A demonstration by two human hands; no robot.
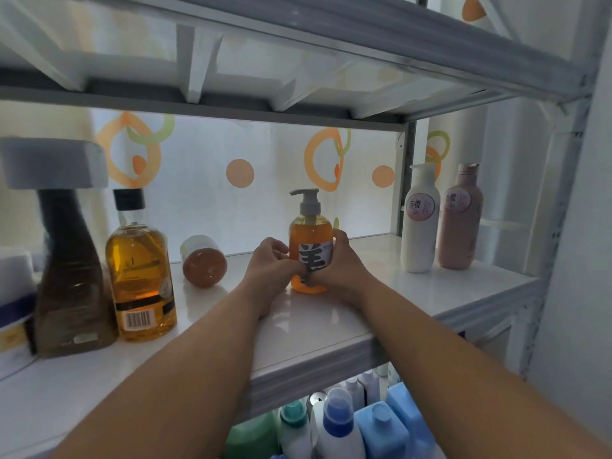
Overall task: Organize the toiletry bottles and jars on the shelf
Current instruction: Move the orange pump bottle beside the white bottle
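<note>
White shelf [331, 323] carries the orange pump bottle [310, 231] upright mid-board, left hand [270, 265] and right hand [342, 263] curled round its lower body — on that glossy surface a sideways shove could tip it, or knock the jar [203, 261] lying nearby.

Bare arms, edge of view to fingers

We see both forearms [185, 359] uncovered along their whole visible length, the left hand [270, 260] and right hand [344, 260] bare too; a dark patch at one fingertip [303, 278] may be nail polish, though dim light leaves us unsure.
</note>
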